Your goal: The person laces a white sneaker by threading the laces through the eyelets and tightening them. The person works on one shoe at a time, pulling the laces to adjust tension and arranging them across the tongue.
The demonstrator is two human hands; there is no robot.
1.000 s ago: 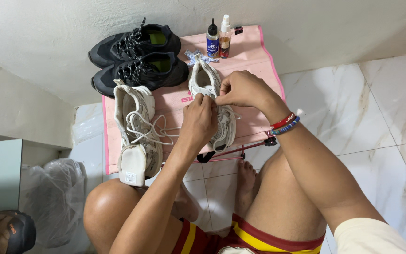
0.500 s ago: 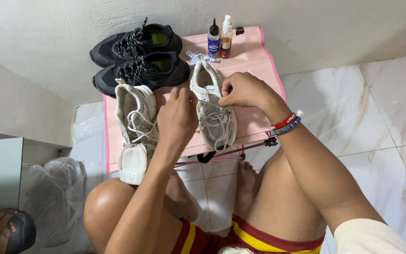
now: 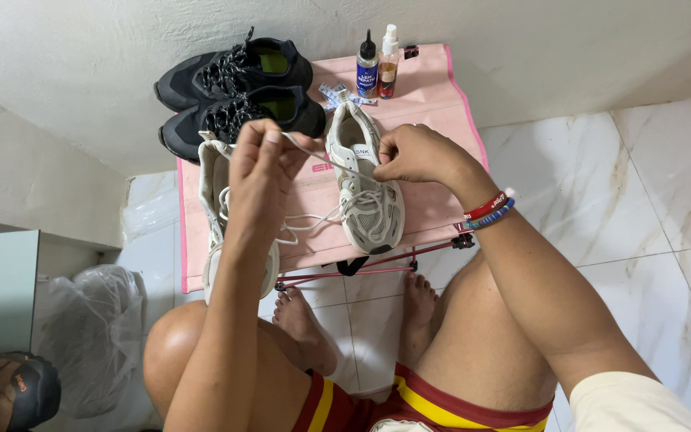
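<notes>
My left hand is raised above the pink folding table and pinches a white shoelace that runs taut to the right white sneaker. At the tongue of that sneaker my right hand pinches the same lace near the top eyelets. A second white sneaker lies to the left, partly hidden under my left hand and forearm. Loose loops of lace sag between the two sneakers.
A pair of black sneakers sits at the table's far left. Two small bottles stand at the far edge by a small packet. A clear plastic bag and a dark bag lie on the marble floor at left.
My left hand has risen from the right sneaker and moved left, drawing the lace out taut. My right hand has stayed at the sneaker's tongue.
</notes>
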